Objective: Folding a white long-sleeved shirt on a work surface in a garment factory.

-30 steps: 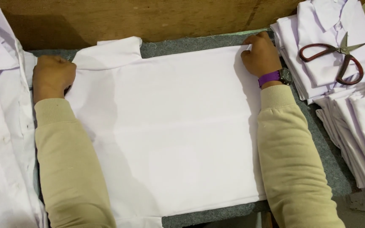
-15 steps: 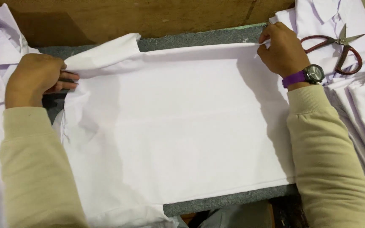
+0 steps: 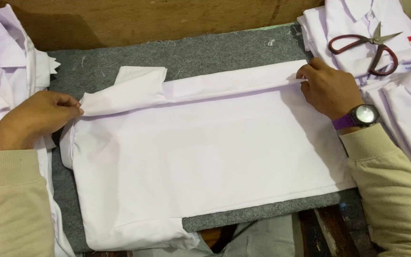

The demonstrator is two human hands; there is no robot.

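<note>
While pinched at both ends, white shirt (image 3: 205, 162) between hands

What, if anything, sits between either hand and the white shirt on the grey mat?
Nothing visible. The left hand and right hand both pinch the folded edge of the white shirt directly; the scissors lie aside.

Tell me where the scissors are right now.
In the head view, the scissors lie top right on a stack of folded white shirts, just beyond the right hand.
</note>
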